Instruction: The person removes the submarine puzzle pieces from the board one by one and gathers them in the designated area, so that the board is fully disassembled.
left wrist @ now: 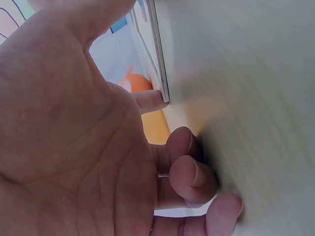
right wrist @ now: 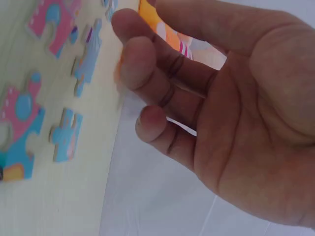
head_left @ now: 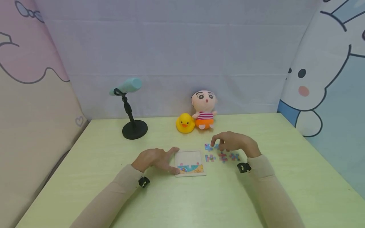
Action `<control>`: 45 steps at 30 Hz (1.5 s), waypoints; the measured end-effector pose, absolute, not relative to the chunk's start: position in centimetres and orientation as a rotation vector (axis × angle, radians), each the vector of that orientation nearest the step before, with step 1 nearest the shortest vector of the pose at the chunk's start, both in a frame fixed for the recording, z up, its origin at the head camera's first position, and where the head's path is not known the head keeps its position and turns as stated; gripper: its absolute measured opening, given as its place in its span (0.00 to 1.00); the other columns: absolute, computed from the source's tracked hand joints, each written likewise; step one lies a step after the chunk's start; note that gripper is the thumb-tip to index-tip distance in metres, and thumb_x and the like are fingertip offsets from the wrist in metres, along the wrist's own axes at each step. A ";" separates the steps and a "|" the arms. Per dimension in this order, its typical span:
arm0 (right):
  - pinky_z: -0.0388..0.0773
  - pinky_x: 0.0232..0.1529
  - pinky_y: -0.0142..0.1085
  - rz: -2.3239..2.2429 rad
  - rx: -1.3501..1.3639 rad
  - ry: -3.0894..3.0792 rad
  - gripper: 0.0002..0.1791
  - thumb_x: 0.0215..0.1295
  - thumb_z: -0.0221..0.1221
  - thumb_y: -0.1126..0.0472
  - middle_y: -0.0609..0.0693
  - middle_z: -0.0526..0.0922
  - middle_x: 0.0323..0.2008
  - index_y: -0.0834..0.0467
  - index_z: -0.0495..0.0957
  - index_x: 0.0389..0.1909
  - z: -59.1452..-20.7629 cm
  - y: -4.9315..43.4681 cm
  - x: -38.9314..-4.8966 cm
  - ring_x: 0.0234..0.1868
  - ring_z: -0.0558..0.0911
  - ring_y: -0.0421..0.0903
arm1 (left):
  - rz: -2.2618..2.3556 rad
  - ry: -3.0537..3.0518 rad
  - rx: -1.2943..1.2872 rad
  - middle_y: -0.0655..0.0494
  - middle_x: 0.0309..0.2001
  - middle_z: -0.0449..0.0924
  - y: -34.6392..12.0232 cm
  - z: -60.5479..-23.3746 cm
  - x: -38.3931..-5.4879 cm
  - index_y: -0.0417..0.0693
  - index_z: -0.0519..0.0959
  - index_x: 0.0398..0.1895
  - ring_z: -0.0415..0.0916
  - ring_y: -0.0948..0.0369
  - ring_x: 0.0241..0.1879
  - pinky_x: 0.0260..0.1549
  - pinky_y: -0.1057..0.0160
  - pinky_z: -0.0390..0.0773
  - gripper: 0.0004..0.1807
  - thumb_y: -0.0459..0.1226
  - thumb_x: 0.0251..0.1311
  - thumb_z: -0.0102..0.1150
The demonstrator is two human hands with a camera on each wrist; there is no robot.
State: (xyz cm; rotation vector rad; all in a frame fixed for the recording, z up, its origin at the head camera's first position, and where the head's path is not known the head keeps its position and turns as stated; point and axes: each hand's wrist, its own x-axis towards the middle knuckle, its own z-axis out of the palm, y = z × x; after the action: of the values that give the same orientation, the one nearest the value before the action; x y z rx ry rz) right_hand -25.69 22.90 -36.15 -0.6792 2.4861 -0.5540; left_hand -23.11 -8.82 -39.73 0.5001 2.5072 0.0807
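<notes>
Loosely bent, the right hand [head_left: 234, 141] arches over the puzzle pieces [head_left: 223, 157].

Pale green table [head_left: 182, 202] before a creased grey backdrop [head_left: 176, 50], between cartoon side panels [head_left: 31, 104].

Left hand [head_left: 156, 158] partly spread, right hand [head_left: 233, 141] apparently loosely curled

"Any words or numbers you can read?"
"None. My left wristband [head_left: 144, 181] and right wristband [head_left: 244, 167], either side of the puzzle board [head_left: 188, 156], bear marks too small to make out."
</notes>
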 end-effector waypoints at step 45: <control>0.69 0.29 0.32 -0.424 -1.052 2.426 0.10 0.69 0.61 0.65 0.44 0.71 0.20 0.53 0.73 0.47 -39.5 11.6 -21.7 0.22 0.70 0.40 | 0.034 2.543 0.458 0.54 0.30 0.75 -9.0 -39.5 -22.7 0.76 0.50 0.77 0.72 0.58 0.28 0.28 0.55 0.69 0.58 0.75 0.42 0.64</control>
State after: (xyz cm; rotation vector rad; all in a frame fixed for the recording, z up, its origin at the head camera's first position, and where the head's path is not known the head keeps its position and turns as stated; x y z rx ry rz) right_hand -21.69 11.60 -39.54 -1.0522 2.4256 -0.4238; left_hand -22.70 -9.02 -39.53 0.4579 2.5428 0.0340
